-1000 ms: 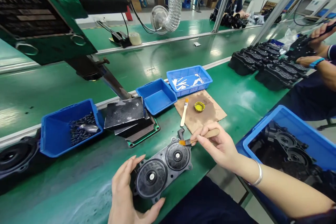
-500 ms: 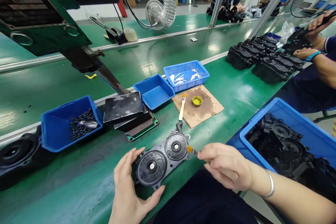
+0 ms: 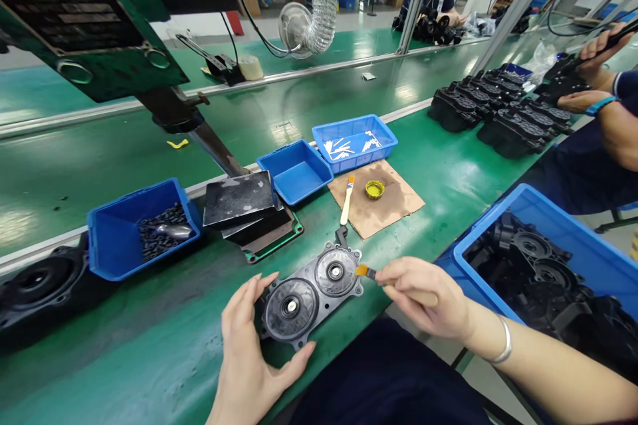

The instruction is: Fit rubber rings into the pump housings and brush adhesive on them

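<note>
A black two-ring housing [image 3: 326, 306] lies on the green bench top, its two round discs facing up. Around its left end my left hand [image 3: 254, 345] is curved, fingers at the far edge and thumb at the near edge, gripping it. My right hand [image 3: 423, 295] is closed on the wooden handle of a small brush [image 3: 367, 272]. The orange bristles are at the right edge of the smaller disc; whether they touch cannot be made out. A second brush [image 3: 347, 199] rests on a stained cardboard sheet [image 3: 406, 202], beside a yellow cap [image 3: 374, 190] holding yellowish contents.
Blue bins hold white sticks [image 3: 339, 148] and black screws [image 3: 167, 232]. A green-black press [image 3: 114, 33] stands at left. A blue crate [image 3: 588, 226] of black parts is at right. Beyond it, a co-worker's hands [image 3: 593, 73] are near rows of black housings [image 3: 518, 126].
The brush in my right hand has tilted slightly, showing more of its handle, with the bristles still at the disc's right edge. My left hand stays on the housing. The view has shifted a little.
</note>
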Available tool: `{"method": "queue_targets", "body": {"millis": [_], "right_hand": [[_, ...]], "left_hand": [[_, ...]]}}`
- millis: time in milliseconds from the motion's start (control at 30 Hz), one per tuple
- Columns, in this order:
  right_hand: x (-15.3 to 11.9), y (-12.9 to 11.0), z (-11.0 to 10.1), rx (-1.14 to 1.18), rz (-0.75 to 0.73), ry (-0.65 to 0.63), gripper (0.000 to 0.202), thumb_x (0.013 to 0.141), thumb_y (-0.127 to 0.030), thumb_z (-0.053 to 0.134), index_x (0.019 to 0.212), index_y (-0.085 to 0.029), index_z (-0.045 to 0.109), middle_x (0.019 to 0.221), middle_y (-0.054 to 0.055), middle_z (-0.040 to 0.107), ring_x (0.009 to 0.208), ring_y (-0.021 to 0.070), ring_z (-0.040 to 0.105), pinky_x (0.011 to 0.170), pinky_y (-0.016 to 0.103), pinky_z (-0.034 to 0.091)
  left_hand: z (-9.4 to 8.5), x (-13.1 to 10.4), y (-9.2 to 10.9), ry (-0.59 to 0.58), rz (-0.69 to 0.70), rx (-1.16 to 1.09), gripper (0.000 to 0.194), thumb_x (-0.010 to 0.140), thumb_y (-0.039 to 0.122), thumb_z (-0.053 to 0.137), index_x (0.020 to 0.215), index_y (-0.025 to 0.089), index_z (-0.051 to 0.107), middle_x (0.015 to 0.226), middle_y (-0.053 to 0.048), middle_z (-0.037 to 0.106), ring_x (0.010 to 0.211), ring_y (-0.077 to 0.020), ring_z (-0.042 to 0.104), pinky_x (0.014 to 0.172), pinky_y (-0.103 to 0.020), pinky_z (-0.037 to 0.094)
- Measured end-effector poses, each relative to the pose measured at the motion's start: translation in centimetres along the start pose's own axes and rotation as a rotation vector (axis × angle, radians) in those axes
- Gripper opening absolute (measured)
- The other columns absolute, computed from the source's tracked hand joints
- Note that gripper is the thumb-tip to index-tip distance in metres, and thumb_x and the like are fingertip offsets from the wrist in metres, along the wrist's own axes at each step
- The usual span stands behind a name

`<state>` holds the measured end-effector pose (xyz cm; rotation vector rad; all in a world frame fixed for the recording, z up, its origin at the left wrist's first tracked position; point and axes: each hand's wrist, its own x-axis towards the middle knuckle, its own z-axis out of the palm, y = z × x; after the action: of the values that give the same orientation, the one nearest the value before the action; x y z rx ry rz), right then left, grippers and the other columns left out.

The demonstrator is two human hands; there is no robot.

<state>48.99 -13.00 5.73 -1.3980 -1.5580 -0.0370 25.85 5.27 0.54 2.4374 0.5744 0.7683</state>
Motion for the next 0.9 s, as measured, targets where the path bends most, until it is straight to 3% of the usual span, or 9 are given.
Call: {"method": "queue_targets", "body": {"millis": [100, 333, 500, 700, 900], "right_hand": [[0.2, 0.3, -0.1, 0.008, 0.033, 0.034, 0.028, 0.093, -0.005, 0.06, 0.114, -0.023, 0.052, 0.1, 0.01, 0.075, 0.088, 0.0209, 0.076, 0.075, 0.034, 0.066], [0.0, -0.3, 0.2, -0.022, -0.071, -0.098, 0.024, 0.094, -0.008, 0.058, 0.113, -0.021, 0.051, 0.094, 0.011, 0.075, 0.078, 0.019, 0.073, 0.073, 0.032, 0.065], [0.2, -0.3, 0.1, -0.032, -0.063, -0.053, 0.027, 0.093, -0.006, 0.058, 0.113, -0.021, 0.05, 0.095, 0.012, 0.074, 0.081, 0.0196, 0.074, 0.074, 0.032, 0.065], [0.2, -0.8, 0.6, -0.031, -0.134, -0.152, 0.029, 0.095, -0.01, 0.057, 0.119, -0.022, 0.046, 0.091, 0.012, 0.076, 0.074, 0.0193, 0.074, 0.071, 0.032, 0.064], [0.5, -1.4, 0.9, -0.017, -0.19, -0.167, 0.025, 0.096, -0.009, 0.056, 0.116, -0.02, 0.046, 0.085, 0.012, 0.075, 0.07, 0.0195, 0.073, 0.068, 0.03, 0.064]], "left_hand": [[0.0, 0.0, 0.0, 0.0, -0.004, 0.003, 0.096, 0.088, 0.042, 0.071, 0.162, 0.02, 0.014, 0.141, -0.019, 0.052, 0.136, -0.0378, 0.042, 0.11, -0.058, 0.039], [0.1, -0.1, -0.2, 0.005, 0.002, 0.007, 0.096, 0.087, 0.043, 0.072, 0.162, 0.021, 0.015, 0.141, -0.018, 0.053, 0.137, -0.0375, 0.042, 0.11, -0.059, 0.041], [0.1, -0.1, -0.3, 0.001, -0.011, -0.005, 0.096, 0.087, 0.041, 0.072, 0.162, 0.021, 0.015, 0.141, -0.018, 0.052, 0.138, -0.0374, 0.041, 0.111, -0.059, 0.038], [0.1, -0.1, -0.4, 0.007, 0.018, 0.002, 0.098, 0.086, 0.041, 0.074, 0.162, 0.018, 0.016, 0.14, -0.019, 0.053, 0.136, -0.0378, 0.043, 0.11, -0.058, 0.039], [0.1, 0.0, -0.2, 0.012, 0.037, 0.001, 0.098, 0.087, 0.04, 0.073, 0.161, 0.016, 0.016, 0.139, -0.02, 0.053, 0.135, -0.0373, 0.043, 0.11, -0.056, 0.039]]}}
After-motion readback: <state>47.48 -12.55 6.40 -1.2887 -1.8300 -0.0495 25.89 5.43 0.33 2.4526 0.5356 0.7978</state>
